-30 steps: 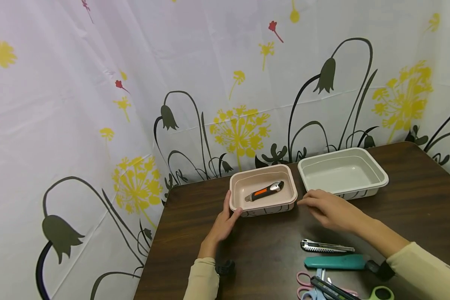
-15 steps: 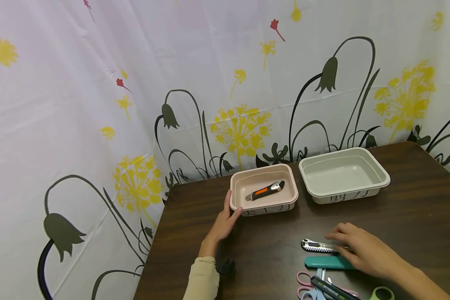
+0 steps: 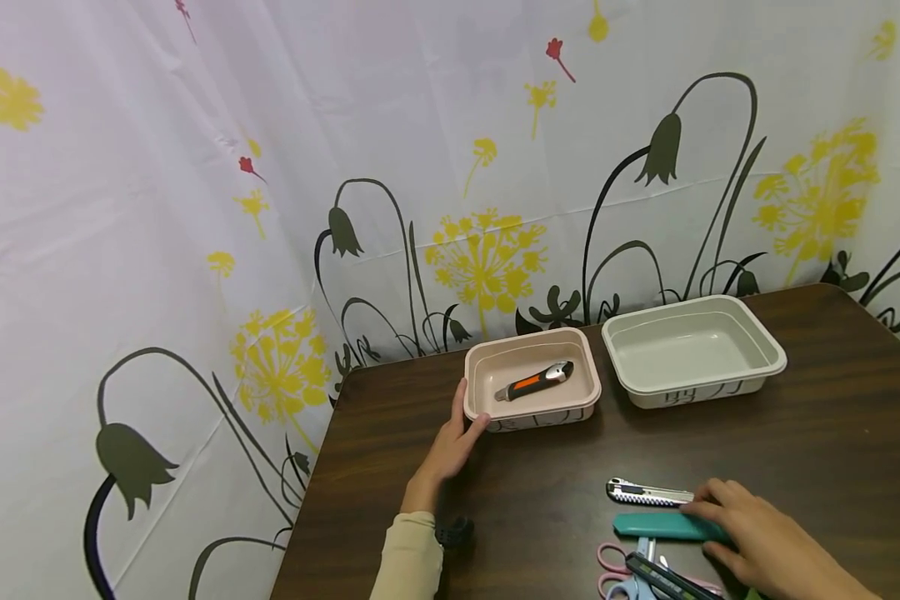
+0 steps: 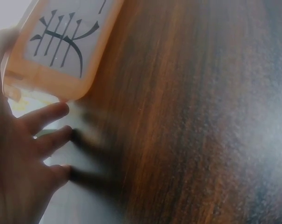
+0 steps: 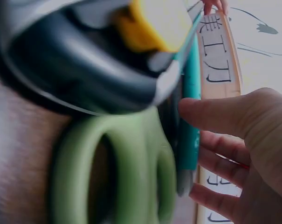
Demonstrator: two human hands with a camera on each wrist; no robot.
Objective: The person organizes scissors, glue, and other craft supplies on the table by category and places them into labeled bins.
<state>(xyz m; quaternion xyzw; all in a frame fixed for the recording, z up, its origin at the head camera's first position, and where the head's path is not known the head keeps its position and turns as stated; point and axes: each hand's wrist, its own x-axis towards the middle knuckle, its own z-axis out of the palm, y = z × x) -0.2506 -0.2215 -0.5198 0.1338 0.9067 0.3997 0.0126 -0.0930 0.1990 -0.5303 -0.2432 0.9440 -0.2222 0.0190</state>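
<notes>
My left hand (image 3: 447, 446) touches the front left corner of a pink bin (image 3: 543, 417), thumb near the front rim. In the left wrist view the fingers (image 4: 52, 136) are spread beside the bin. An orange-and-black utility knife (image 3: 536, 382) lies inside. My right hand (image 3: 761, 533) reaches over a long, slim teal tool (image 3: 656, 525), which has a grey end in the right wrist view. The thumb (image 5: 215, 112) overlaps its near side, the other fingers lie on its far side. Just beyond lies a silver snap-off knife (image 3: 648, 493).
A pale grey-green bin (image 3: 690, 392) stands right of the pink one. Pink-handled scissors (image 3: 611, 557), blue handles and a black slim cutter (image 3: 663, 577) crowd the front. Green scissor handles (image 5: 127, 163) and a blurred black-and-yellow tool (image 5: 85, 74) fill the right wrist view. A patterned curtain hangs behind.
My right hand has moved from between the bins, back toward the front right, and over the teal tool. The left hand has stayed at the pink bin.
</notes>
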